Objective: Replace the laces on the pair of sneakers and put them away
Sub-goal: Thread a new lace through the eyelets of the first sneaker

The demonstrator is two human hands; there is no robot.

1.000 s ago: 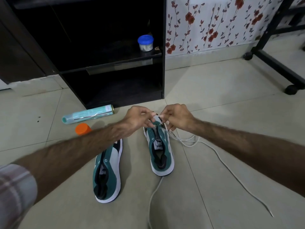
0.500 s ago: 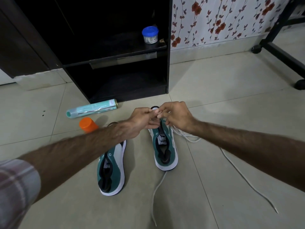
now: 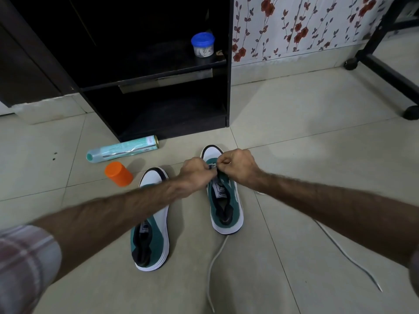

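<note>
My left hand [image 3: 196,172] and right hand [image 3: 237,165] pinch the white lace [image 3: 215,266] at the right sneaker [image 3: 225,200]; the left sneaker [image 3: 154,234] sits beside it. Two sneakers on beige floor tiles [image 3: 306,132], before one black cabinet [image 3: 158,87]; one spray can [image 3: 122,149], one orange cap [image 3: 118,173].

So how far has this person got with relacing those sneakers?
Early on. Both hands, left hand and right hand, pinch the white lace at the right sneaker's front eyelets; most of it trails on the floor. The left sneaker shows no lace. Both still need shelving in the black cabinet.
</note>
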